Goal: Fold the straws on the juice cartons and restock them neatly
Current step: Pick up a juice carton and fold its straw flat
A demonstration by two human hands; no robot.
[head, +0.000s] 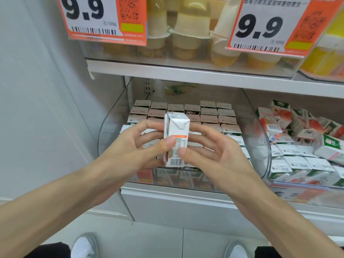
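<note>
A small white juice carton (176,127) stands upright between both hands, its barcode side facing me, in front of a clear plastic bin (104,131). My left hand (135,146) grips it from the left, thumb on the front face and fingers behind. My right hand (214,148) holds it from the right, thumb pressing low on the front near the barcode. The straw is not visible from this side. Several cartons (210,116) stand in neat rows inside the bin behind the held one.
A second clear bin (268,175) to the right holds green and white cartons (301,144) lying jumbled. The shelf above (186,71) carries jelly cups and two orange 9.9 price tags (104,17). A white wall is on the left; my shoes show below.
</note>
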